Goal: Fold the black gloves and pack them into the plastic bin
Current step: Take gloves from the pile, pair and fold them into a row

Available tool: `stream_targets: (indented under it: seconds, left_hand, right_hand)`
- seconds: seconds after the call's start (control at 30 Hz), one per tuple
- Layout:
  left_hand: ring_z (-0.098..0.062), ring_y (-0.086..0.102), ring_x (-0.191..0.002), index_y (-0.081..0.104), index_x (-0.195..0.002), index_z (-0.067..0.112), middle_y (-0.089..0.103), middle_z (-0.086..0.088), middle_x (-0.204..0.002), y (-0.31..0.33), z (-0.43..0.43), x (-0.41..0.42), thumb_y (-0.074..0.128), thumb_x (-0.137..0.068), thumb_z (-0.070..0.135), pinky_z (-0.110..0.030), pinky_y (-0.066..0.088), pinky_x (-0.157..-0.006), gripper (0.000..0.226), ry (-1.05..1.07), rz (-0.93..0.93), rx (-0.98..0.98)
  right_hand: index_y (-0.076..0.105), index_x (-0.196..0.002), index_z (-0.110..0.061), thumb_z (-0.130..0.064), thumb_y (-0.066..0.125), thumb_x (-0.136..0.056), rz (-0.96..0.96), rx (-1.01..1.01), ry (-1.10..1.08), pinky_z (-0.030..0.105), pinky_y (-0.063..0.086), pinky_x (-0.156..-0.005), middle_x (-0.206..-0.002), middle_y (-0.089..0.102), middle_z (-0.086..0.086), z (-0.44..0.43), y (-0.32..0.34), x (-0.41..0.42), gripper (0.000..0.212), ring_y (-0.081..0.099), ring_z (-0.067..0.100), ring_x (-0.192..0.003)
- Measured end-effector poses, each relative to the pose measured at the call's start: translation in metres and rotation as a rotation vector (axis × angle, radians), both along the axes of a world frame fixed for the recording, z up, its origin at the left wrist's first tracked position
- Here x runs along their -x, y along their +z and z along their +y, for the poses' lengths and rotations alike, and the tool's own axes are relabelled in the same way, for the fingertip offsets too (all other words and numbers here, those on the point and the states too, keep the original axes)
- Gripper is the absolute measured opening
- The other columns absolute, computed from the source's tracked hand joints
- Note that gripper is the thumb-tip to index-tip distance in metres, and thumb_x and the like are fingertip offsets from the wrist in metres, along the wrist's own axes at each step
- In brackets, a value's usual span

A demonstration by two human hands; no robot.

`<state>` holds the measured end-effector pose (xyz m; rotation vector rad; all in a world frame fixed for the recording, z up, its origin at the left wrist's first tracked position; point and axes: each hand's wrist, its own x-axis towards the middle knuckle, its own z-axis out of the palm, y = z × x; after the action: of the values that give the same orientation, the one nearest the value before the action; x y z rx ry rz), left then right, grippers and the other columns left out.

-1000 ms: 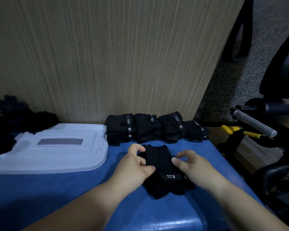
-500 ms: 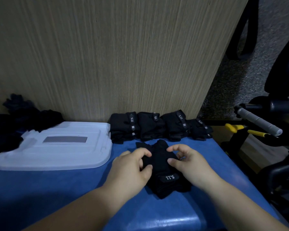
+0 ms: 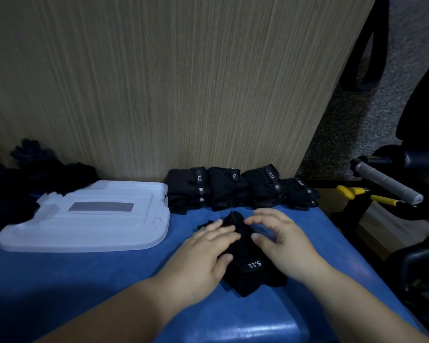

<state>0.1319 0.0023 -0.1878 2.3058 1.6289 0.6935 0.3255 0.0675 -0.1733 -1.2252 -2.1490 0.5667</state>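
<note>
Nearby, white lid [image 3: 84, 219] left of glove [image 3: 253, 271], folded gloves [image 3: 228, 189] behind.

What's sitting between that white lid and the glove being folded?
Nothing: only bare blue table separates the white lid from the black glove, as the head view shows.

Left hand [image 3: 206, 253], right hand [image 3: 282, 243] and both forearms are bare.

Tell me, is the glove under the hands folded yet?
Only partly. The glove is bunched between the left hand and right hand, not a tidy bundle like the folded gloves behind.
</note>
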Motion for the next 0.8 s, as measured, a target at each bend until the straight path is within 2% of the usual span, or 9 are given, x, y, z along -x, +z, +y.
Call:
stream_targets:
  seconds: [0.1,0.23,0.3,0.37,0.6,0.67,0.73,0.77,0.8]
  left_hand:
    - [0.009,-0.012,-0.138,0.015,-0.152,0.035,0.005,0.021,-0.158,-0.006,0.004,0.001,0.026,-0.103,0.039,-0.024,-0.004,-0.119,0.05,-0.049,0.144,0.115]
    - [0.005,-0.02,-0.138,-0.002,-0.153,0.032,-0.012,0.019,-0.158,-0.003,0.002,0.002,0.019,-0.103,0.044,-0.03,-0.011,-0.119,0.055,-0.016,0.283,0.24]
    - [0.001,-0.022,-0.14,-0.005,-0.152,0.032,-0.015,0.02,-0.157,-0.001,0.0,0.002,0.017,-0.102,0.047,-0.034,-0.013,-0.118,0.057,0.006,0.323,0.274]
    - [-0.001,-0.023,-0.142,-0.007,-0.152,0.032,-0.017,0.019,-0.157,0.001,-0.001,0.001,0.016,-0.102,0.048,-0.038,-0.013,-0.119,0.058,0.033,0.357,0.298]
    - [-0.008,-0.025,-0.143,-0.013,-0.15,0.038,-0.024,0.015,-0.156,0.002,-0.001,0.012,0.016,-0.097,0.06,-0.042,-0.012,-0.119,0.064,0.085,0.403,0.366]
    - [-0.009,-0.026,-0.143,-0.013,-0.149,0.039,-0.025,0.016,-0.156,0.002,-0.002,0.016,0.018,-0.097,0.061,-0.041,-0.015,-0.118,0.065,0.078,0.38,0.362]
    - [-0.01,-0.03,-0.141,-0.012,-0.15,0.039,-0.025,0.016,-0.155,0.003,-0.004,0.02,0.021,-0.098,0.059,-0.04,-0.019,-0.116,0.065,0.058,0.35,0.333]
    - [-0.01,-0.032,-0.14,-0.009,-0.15,0.039,-0.025,0.016,-0.155,0.004,-0.004,0.021,0.024,-0.098,0.058,-0.039,-0.019,-0.116,0.065,0.045,0.33,0.307]
    - [-0.011,-0.032,-0.14,-0.006,-0.151,0.039,-0.024,0.017,-0.155,0.005,-0.004,0.022,0.029,-0.098,0.055,-0.038,-0.017,-0.117,0.065,0.025,0.298,0.27]
  right_hand:
    - [0.052,-0.127,-0.044,-0.026,0.053,-0.097,-0.128,0.015,0.179,0.018,0.016,-0.115,-0.14,0.033,-0.034,-0.001,-0.003,0.0,0.035,0.017,-0.005,-0.141]
    - [0.023,-0.149,-0.037,-0.061,0.024,-0.091,-0.369,0.198,0.274,0.025,0.001,-0.12,-0.153,0.007,-0.029,-0.006,-0.008,-0.001,0.062,-0.013,-0.007,-0.142]
    - [0.013,-0.151,-0.036,-0.059,0.021,-0.094,-0.482,0.204,0.253,0.025,-0.004,-0.119,-0.153,-0.002,-0.029,-0.007,-0.008,-0.002,0.062,-0.018,-0.006,-0.14]
    - [0.007,-0.152,-0.035,-0.051,0.024,-0.1,-0.533,0.223,0.232,0.022,-0.008,-0.115,-0.149,-0.006,-0.031,-0.007,-0.005,-0.001,0.057,-0.019,-0.005,-0.138]
    - [0.008,-0.152,-0.035,-0.055,0.022,-0.097,-0.525,0.261,0.189,0.023,-0.008,-0.115,-0.144,-0.002,-0.035,-0.003,-0.004,-0.01,0.059,-0.016,-0.004,-0.14]
    - [0.011,-0.152,-0.034,-0.064,0.017,-0.092,-0.507,0.258,0.172,0.022,-0.006,-0.115,-0.143,0.002,-0.034,0.001,-0.006,-0.015,0.067,-0.014,-0.006,-0.138]
    - [0.018,-0.151,-0.035,-0.083,0.008,-0.076,-0.473,0.209,0.157,0.023,-0.002,-0.117,-0.144,0.006,-0.033,0.004,-0.01,-0.022,0.09,-0.009,-0.007,-0.139]
    - [0.024,-0.149,-0.036,-0.084,0.009,-0.074,-0.423,0.192,0.141,0.024,0.003,-0.119,-0.147,0.01,-0.031,0.006,-0.011,-0.026,0.09,-0.003,-0.006,-0.141]
    - [0.031,-0.146,-0.037,-0.076,0.019,-0.081,-0.348,0.174,0.13,0.023,0.009,-0.119,-0.149,0.017,-0.028,0.006,-0.012,-0.028,0.077,0.006,-0.005,-0.143]
